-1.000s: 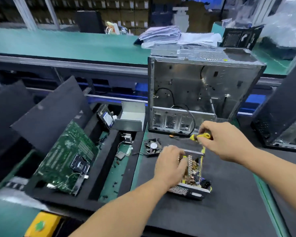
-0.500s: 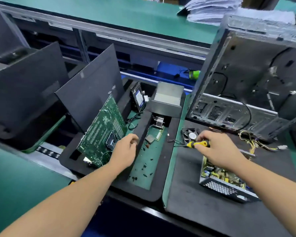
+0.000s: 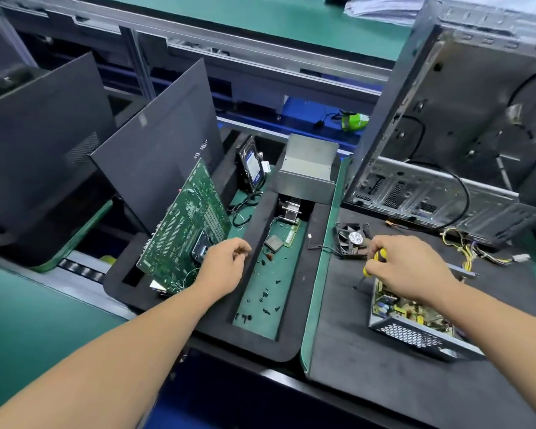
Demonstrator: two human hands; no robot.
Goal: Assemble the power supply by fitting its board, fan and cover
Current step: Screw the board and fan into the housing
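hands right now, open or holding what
Left hand: fingers loosely curled over the screw tray, holding nothing visible.
Right hand: grips the screwdriver.

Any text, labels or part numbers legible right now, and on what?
None can be read.
Fan hub sticker: print too small.
Hard drive blue-and-white label: blurred.
Green motherboard markings: too fine.
Power supply board: no legible markings.
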